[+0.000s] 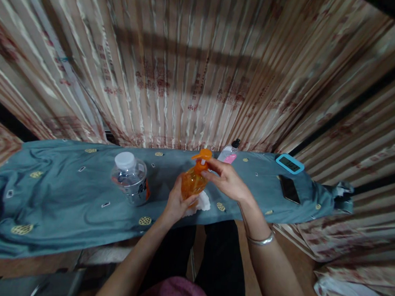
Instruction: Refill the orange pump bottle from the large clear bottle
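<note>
Just below the middle of the frame, the orange pump bottle (192, 183) stood tilted a little over the blue cloth (63, 198), held between both hands. The left hand (177, 205) was wrapped around the lower body from the near side, thumb and fingers closed on it. The right hand (227, 179) came in from the right, fingertips pinched at the neck just under the orange pump head (202, 156).

It looked like thin, see-through plastic, likely light and a bit springy, and smooth enough to slip if wet. The body seemed the surer place to grip, and the neck the place to turn or press. Its orange tint hid how full it was.

Something white and crumpled (202, 202) lay on the cloth right under the bottle, touching the left hand.

To the left stood a clear water bottle (131, 178) with a white cap, its level hard to read. Behind the right hand lay a small bottle with a pink label (228, 155). Toward the right edge sat a blue-framed clock (289, 164) and a dark phone (289, 188).
</note>
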Demonstrator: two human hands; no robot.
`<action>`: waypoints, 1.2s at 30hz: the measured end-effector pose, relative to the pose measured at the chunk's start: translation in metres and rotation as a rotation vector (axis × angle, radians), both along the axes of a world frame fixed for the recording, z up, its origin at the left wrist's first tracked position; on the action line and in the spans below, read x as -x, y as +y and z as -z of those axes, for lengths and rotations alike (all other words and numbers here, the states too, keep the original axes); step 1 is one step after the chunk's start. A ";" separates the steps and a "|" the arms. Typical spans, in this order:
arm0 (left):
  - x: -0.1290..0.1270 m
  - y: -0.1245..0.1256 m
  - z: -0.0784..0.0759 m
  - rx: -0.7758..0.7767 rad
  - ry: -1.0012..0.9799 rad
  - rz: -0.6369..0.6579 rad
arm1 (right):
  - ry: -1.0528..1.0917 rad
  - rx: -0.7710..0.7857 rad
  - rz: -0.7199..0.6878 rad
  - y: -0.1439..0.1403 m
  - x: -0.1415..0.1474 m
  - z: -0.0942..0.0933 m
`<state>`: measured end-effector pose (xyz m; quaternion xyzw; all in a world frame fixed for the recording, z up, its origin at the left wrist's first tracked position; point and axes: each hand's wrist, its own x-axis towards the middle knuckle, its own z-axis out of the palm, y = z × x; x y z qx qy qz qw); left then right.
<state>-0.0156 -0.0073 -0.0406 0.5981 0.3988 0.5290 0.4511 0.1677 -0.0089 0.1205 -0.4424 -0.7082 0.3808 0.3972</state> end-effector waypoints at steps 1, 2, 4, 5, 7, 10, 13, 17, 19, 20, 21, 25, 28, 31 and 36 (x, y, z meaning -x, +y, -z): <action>0.000 0.000 -0.001 0.001 0.003 0.000 | -0.017 -0.023 0.072 -0.002 0.004 0.001; 0.000 0.000 -0.002 -0.001 0.004 0.001 | -0.025 -0.056 0.180 -0.004 0.010 0.003; 0.000 0.000 -0.004 -0.007 0.001 0.002 | -0.045 -0.118 0.403 -0.008 0.021 0.008; 0.001 -0.001 -0.005 -0.008 -0.001 0.005 | -0.061 -0.133 0.478 -0.009 0.025 0.010; 0.002 -0.002 -0.007 -0.006 -0.003 0.016 | -0.074 -0.125 0.502 -0.010 0.028 0.012; 0.002 -0.002 -0.007 -0.008 -0.003 0.025 | -0.011 -0.044 0.256 -0.006 0.018 0.011; 0.001 -0.002 -0.007 -0.008 -0.017 0.025 | 0.028 -0.001 0.066 -0.002 0.011 0.011; 0.002 -0.003 -0.009 -0.007 0.000 0.015 | -0.052 -0.059 0.409 -0.006 0.024 0.015; 0.004 -0.003 -0.010 -0.011 0.014 0.022 | -0.089 -0.070 0.518 -0.009 0.029 0.015; 0.004 -0.003 -0.010 -0.016 0.017 0.028 | -0.090 -0.069 0.503 -0.009 0.029 0.015; 0.005 -0.003 -0.010 -0.023 0.018 0.033 | -0.074 -0.061 0.443 -0.009 0.027 0.014; 0.003 -0.002 -0.006 -0.012 0.008 0.035 | 0.007 0.005 0.106 -0.003 0.014 0.013; 0.002 -0.001 -0.006 0.017 0.009 0.020 | -0.031 -0.033 0.283 -0.002 0.019 0.015; 0.003 -0.001 -0.008 0.007 0.028 0.012 | -0.095 -0.099 0.536 -0.005 0.030 0.018; 0.003 -0.002 -0.008 0.000 0.015 0.025 | 0.039 -0.078 0.212 -0.003 0.020 0.022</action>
